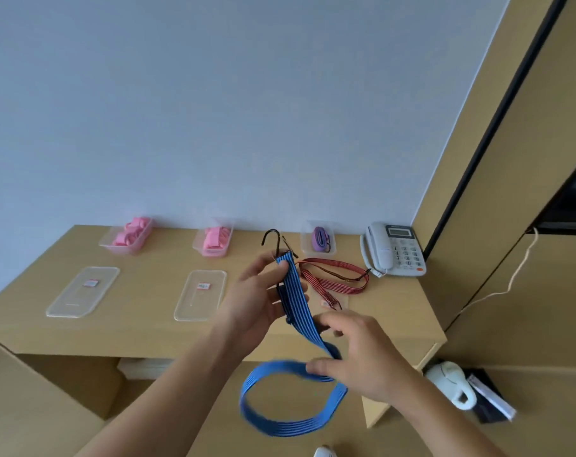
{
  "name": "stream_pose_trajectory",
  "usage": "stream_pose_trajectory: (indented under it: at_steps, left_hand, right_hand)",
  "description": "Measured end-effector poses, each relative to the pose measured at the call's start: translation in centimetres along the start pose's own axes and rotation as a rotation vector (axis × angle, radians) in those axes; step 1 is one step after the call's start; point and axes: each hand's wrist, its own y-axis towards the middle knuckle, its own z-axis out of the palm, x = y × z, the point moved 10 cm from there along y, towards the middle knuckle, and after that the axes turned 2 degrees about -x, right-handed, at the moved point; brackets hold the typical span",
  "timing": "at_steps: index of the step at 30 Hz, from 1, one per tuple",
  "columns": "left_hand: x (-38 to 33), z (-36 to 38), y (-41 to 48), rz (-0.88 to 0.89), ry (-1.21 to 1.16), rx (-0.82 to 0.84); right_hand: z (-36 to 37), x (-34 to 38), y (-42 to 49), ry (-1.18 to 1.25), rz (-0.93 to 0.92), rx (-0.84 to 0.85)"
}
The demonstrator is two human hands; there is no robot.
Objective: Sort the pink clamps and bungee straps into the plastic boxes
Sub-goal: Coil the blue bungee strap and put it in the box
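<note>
The blue bungee strap [296, 291] slants from the pinching left hand [257, 291] down to the gripping right hand [359, 357], with the purple-strap box [307, 246] just beyond the left hand.

Office-like room: wooden desk [148, 331], corded telephone [394, 250].

Extends both forearms, left hand [257, 291] raised pinching the blue bungee strap [299, 300], right hand [359, 355] gripping it lower.

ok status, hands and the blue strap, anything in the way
Left hand grips blue strap near its hook end, right hand pinches it lower down. Strap held up at desk front edge, not boxed. Red strap loose on desk behind.
</note>
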Motion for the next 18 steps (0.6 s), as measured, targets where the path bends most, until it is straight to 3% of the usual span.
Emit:
stream_pose_trajectory:
  at_steps: [5, 7, 18]
  left_hand:
    - [-3.4, 3.1, -5.4, 0.213, 0.321, 0.091]
    - [-3.9, 4.6, -6.9, 0.248, 0.376, 0.131]
    - [-8.0, 11.2, -10.0, 0.519, 0.51, 0.168]
  right_hand:
    - [-6.3, 3.6, -1.0, 0.389, 0.121, -0.387]
    - [-7.6, 4.8, -0.8, 0.487, 0.176, -0.426]
    - [-15.4, 9.4, -2.0, 0.437, -0.057, -0.62]
